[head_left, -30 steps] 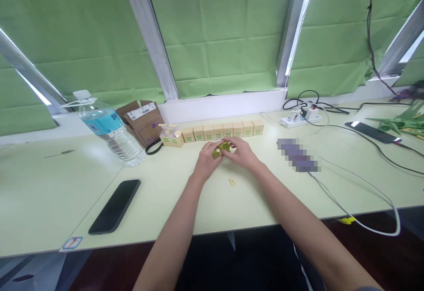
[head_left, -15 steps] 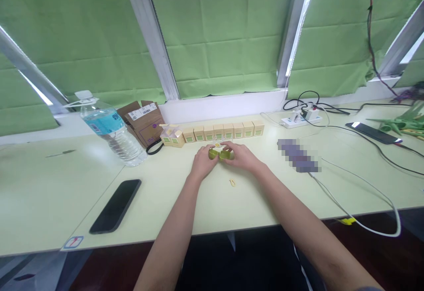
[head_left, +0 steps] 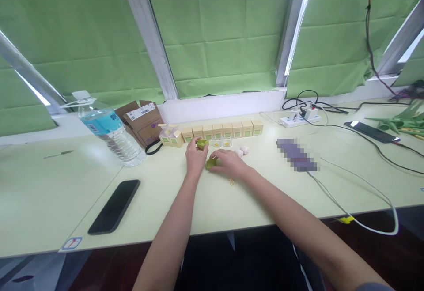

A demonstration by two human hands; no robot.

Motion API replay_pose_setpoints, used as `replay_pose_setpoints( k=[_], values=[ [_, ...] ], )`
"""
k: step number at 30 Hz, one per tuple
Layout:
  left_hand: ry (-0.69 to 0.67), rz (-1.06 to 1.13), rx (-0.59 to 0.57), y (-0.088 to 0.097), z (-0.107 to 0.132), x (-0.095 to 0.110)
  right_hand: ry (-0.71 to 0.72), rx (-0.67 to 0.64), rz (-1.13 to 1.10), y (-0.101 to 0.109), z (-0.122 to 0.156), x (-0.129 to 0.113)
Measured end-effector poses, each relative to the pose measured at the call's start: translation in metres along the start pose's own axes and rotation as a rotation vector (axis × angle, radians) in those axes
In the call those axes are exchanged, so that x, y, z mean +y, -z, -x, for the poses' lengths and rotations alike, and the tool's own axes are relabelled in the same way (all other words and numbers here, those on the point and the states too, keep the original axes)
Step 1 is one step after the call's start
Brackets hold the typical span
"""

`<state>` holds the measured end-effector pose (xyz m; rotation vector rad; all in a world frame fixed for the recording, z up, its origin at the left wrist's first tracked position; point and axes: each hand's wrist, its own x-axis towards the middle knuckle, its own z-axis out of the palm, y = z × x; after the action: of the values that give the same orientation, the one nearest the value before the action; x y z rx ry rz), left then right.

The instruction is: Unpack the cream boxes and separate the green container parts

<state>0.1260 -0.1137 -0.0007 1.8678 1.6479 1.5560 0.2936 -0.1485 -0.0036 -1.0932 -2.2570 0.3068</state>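
My left hand [head_left: 195, 157] grips a small olive-green cup [head_left: 202, 143] between thumb and fingers, just in front of the row of small boxes. A second green cup [head_left: 210, 164] sits nearer me, held by the fingertips of my right hand [head_left: 229, 162]. Behind my hands stand two clear little containers with yellow round marks, a left container [head_left: 217, 142] and a right container [head_left: 227, 142]. Pale pinkish round pieces [head_left: 244, 150] lie beyond my right hand, partly hidden by it. Close to my right wrist is a thin yellow loop [head_left: 231, 182].
Several small tan boxes [head_left: 227, 130] line the back, beside an opened box [head_left: 171, 136]. At left are a large water bottle [head_left: 111, 127], a cardboard carton [head_left: 142, 125] and a black phone [head_left: 114, 207]. A power strip [head_left: 300, 121] and cables lie to the right.
The two green cups have moved apart: the left one went back and left, the right one toward me. The clear containers and pale round pieces have come into view.
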Motion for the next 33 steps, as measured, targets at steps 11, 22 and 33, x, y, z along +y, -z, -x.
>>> replay_pose_setpoints(
  k=[11,22,33],
  values=[
    [-0.121,0.026,-0.025,-0.001,0.001,0.001,0.033,0.094,-0.066,0.001,0.002,0.000],
    [-0.240,0.072,-0.122,0.000,0.008,0.015,-0.045,0.415,-0.293,0.009,0.001,0.017],
    [-0.465,0.070,-0.273,-0.002,0.018,0.027,-0.091,0.370,-0.431,0.008,0.002,0.013]
  ],
)
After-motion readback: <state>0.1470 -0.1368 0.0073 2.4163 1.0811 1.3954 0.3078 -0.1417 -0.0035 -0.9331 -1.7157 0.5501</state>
